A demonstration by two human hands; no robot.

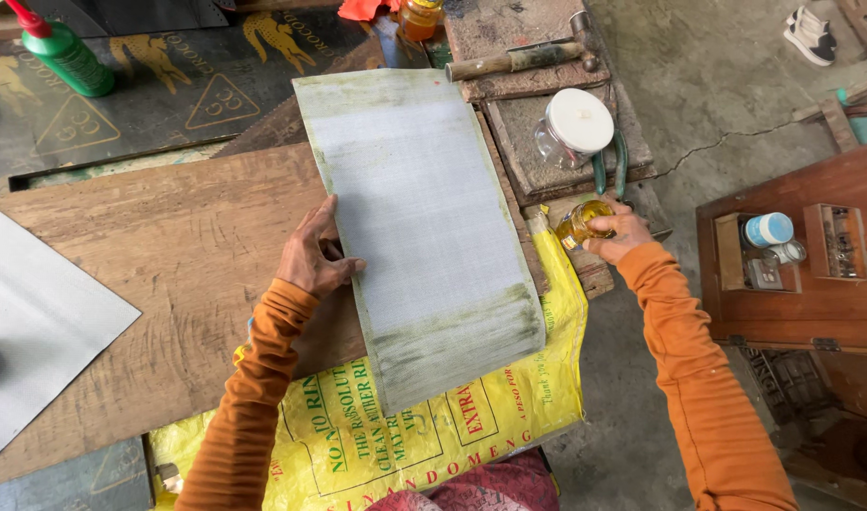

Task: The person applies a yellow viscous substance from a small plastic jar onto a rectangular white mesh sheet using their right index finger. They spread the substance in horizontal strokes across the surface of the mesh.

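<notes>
Long orange sleeves, bare hands [320, 255]

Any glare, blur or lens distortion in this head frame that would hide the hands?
Head view: even daylight, soft shadows, no harsh glare; left hand on the grey mesh sheet is sharp; right hand around the small amber jar is clear; wide-angle bending shows at the edges.

A worn brown wooden workbench top [168, 255] is seen, on which a grey woven mesh sheet [414, 218] is laid at the centre. A yellow printed plastic sack [509, 416] is spread at 6 o'clock, a pale grey sheet [36, 322] at 9 o'clock.
</notes>
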